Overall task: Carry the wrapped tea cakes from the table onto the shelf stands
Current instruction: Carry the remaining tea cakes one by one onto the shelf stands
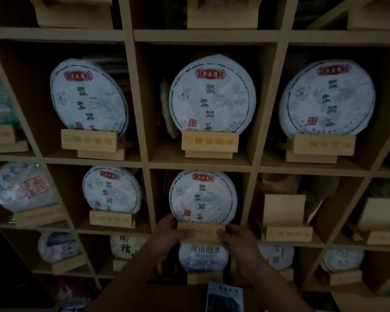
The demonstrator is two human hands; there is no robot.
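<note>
Nearest to you, at the bottom edge of the shelf view, a dark printed packet (225, 297) lies below your forearms. Your left hand (169, 235) and right hand (236, 238) grip the two ends of a wooden stand (201, 233) at the front edge of the middle compartment, thumbs curled across its face; the other fingers are hidden behind it. A wrapped tea cake (202, 197) sits upright in this stand, leaning slightly back, its label facing you. Holding both ends probably lets you square the stand with the shelf edge without tipping the cake. In the row above, three cakes (212, 93) already rest on matching stands, and one more (112, 190) stands in the compartment to the left. The compartment to the right holds an empty stand (286, 233), likely the next place to fill. The table is not in view.
</note>
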